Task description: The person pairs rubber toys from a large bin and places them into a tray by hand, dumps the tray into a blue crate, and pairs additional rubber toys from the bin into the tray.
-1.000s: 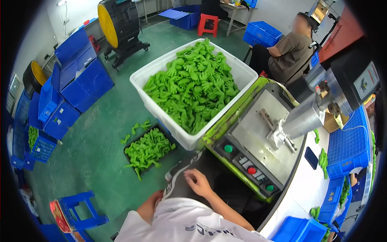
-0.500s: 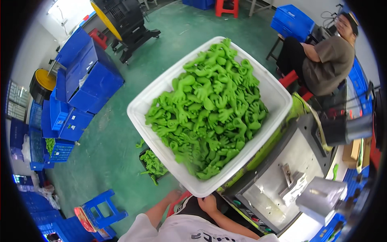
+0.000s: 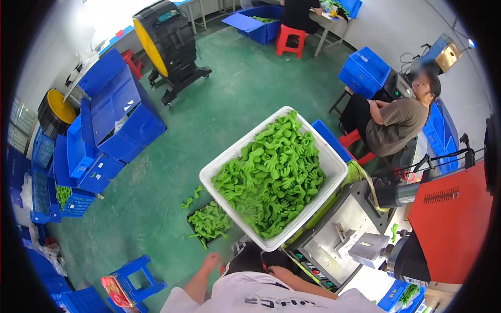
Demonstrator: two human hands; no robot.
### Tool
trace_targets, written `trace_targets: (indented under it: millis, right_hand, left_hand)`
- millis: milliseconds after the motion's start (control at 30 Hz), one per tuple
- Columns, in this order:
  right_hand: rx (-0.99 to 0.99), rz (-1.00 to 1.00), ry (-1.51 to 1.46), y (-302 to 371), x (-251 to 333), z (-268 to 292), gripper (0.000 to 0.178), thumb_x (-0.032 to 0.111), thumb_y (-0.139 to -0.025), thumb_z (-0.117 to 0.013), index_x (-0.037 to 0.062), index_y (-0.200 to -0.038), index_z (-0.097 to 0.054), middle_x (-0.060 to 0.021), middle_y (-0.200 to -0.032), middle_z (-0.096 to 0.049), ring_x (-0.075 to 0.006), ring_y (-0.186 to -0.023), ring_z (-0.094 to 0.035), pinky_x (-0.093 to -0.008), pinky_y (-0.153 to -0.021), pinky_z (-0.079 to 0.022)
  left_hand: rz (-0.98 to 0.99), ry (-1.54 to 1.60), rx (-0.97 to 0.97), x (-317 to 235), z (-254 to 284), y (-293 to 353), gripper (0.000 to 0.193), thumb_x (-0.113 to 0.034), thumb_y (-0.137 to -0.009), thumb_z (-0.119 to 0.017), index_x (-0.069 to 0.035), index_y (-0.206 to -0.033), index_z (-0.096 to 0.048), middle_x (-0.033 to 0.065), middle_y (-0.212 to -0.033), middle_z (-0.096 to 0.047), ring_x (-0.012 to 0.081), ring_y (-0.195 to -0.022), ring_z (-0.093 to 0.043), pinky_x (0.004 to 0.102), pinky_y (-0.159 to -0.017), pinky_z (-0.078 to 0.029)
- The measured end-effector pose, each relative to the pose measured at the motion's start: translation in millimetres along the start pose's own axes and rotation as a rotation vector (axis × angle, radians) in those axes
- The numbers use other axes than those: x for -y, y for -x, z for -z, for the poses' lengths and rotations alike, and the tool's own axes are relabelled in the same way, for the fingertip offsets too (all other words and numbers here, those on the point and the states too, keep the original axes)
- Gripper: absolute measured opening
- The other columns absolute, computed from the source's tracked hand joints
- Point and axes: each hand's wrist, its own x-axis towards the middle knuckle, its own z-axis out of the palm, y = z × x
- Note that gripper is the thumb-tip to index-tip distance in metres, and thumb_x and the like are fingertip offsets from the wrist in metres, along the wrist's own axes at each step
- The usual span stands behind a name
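A white plastic tub (image 3: pixel 207 175) heaped with green hand-and-arm-shaped rubbery pieces (image 3: pixel 271 172) stands before me, beside a machine. My left hand (image 3: pixel 211 260) hangs low beside my left leg, apart from the tub; its finger pose is too small to make out. Close to my lap, below the tub's near corner, is my right hand (image 3: pixel 274 270), its fingers mostly hidden. Left of the tub, a dark crate (image 3: pixel 210 243) on the floor holds more green pieces, with a few loose green pieces (image 3: pixel 193 196) beside it.
At right are the machine's metal bed (image 3: pixel 334 229) and red housing (image 3: pixel 451 208). A person (image 3: pixel 399 122) sits beyond, near a blue crate (image 3: pixel 364 70). Blue bins (image 3: pixel 128 135) line the left, a black-and-yellow fan (image 3: pixel 169 47) stands behind, and a blue stool (image 3: pixel 138 281) is near left.
The view has tilted up and pulled back, so the tub appears lower and smaller. Another seated person at the back and the red housing have come into view. My hands stay low.
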Motion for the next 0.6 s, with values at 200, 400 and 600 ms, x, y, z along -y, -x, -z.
trace_targets:
  millis: [200, 400, 600]
  right_hand:
    - [0.141, -0.023, 0.025, 25.6, 8.0, 16.7, 0.04, 0.029, -0.092, -0.058, 0.0048, -0.123, -0.064, -0.0206, -0.111, -0.07, -0.0374, -0.105, -0.067, -0.0426, -0.093, -0.053]
    - [0.104, 0.062, -0.036, 44.0, -5.8, 2.7, 0.042, 0.032, -0.09, -0.059, 0.0048, -0.122, -0.066, -0.0207, -0.113, -0.07, -0.0364, -0.108, -0.067, -0.0407, -0.095, -0.052]
    - [0.277, 0.017, 0.247, 47.6, 20.5, -7.1, 0.042, 0.034, -0.088, -0.061, 0.0059, -0.118, -0.068, -0.0202, -0.113, -0.07, -0.0372, -0.108, -0.066, -0.0416, -0.095, -0.052]
  left_hand:
    - [-0.061, -0.059, -0.123, 69.7, -7.3, 39.5, 0.035, -0.032, -0.091, -0.051, -0.002, -0.09, -0.069, 0.0178, -0.089, -0.072, 0.0292, -0.08, -0.069, 0.045, -0.072, -0.053]
    - [-0.256, -0.049, -0.395, 143.2, -62.2, 148.0, 0.04, -0.034, -0.092, -0.049, 0.001, -0.093, -0.067, 0.0244, -0.098, -0.069, 0.0425, -0.091, -0.067, 0.051, -0.077, -0.051]
    - [-0.032, -0.04, -0.339, 211.6, -53.2, 176.0, 0.05, -0.044, -0.095, -0.045, -0.001, -0.106, -0.068, 0.028, -0.115, -0.066, 0.0449, -0.113, -0.061, 0.0488, -0.094, -0.049]
